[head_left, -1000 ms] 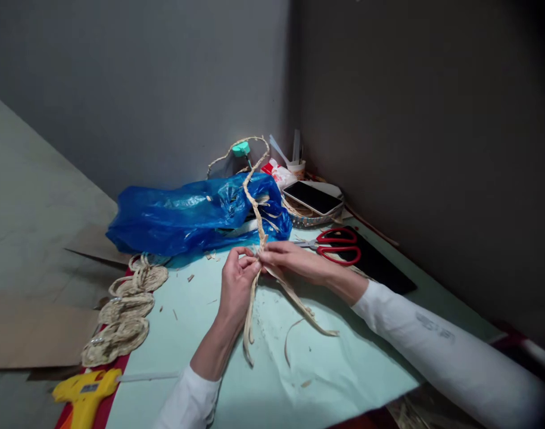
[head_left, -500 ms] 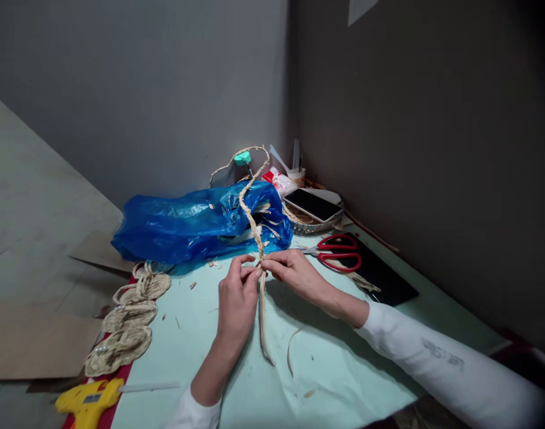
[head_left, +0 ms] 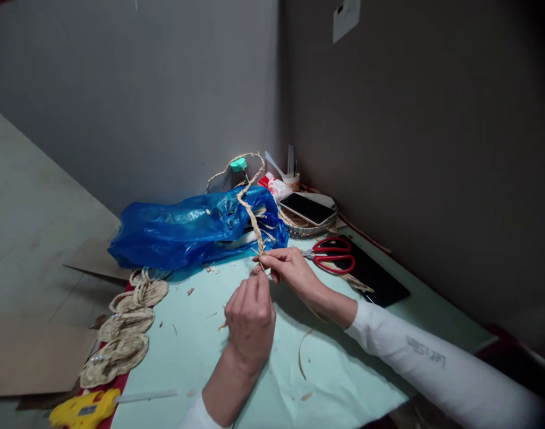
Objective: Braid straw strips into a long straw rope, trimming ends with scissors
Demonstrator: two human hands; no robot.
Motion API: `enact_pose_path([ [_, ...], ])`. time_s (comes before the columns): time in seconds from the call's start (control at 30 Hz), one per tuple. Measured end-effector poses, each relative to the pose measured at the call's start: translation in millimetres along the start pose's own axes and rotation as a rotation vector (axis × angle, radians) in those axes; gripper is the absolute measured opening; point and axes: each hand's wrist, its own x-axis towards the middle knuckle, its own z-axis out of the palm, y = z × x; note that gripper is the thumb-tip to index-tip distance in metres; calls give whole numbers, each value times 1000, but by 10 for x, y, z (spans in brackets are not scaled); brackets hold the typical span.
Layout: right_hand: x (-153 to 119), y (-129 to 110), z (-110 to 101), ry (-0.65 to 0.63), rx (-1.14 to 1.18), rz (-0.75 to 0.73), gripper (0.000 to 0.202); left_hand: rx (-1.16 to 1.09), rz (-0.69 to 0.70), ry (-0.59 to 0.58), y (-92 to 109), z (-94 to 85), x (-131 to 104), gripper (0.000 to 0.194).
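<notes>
Twice gripping the long, tan, plaited straw cord (head_left: 255, 226) near its lower end: pinching with the right hand (head_left: 294, 269), closing the left hand (head_left: 251, 316) below, apparently around loose straw strands (head_left: 262, 267), presumably for tension; trailing the upper length over the crumpled blue plastic bag (head_left: 178, 229).

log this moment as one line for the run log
left hand: closed around strand ends | right hand: pinching braided cord | red-handled scissors: lying unheld | yellow glue gun: lower left, unheld
</notes>
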Motion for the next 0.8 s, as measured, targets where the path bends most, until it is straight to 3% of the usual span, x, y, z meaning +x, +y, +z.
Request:
enact_pose_path([
  [0.17, 27, 64, -4, 40, 148, 68, 26, -11, 46, -64, 59, 103, -62, 37],
  [0.3, 24, 79, -6, 61, 187, 101, 25, -268, 1, -73, 61, 31, -12, 27],
  [0.37, 16, 66, -2, 44, 173, 68, 29, -460, -131, -41, 19, -23, 34, 15],
  [0.43, 2, 54, 11, 13, 136, 4, 34, -634, -381, -5, -53, -48, 78, 14],
  [0.53, -30, 51, 44, -121, 112, -42, 34, -1003, -793, -108, -169, -5, 121, 12],
  [0.6, -55, 52, 62, -226, 110, -52, 29, -1349, -913, -295, -220, 54, 131, 15],
  [0.67, -76, 43, 59, -278, 47, -87, 23, -1549, -994, -406, -248, 103, 132, 21],
  [0.8, -93, -9, -10, -313, -235, -168, 15, -1521, -1070, -448, -286, 115, 126, 25],
])
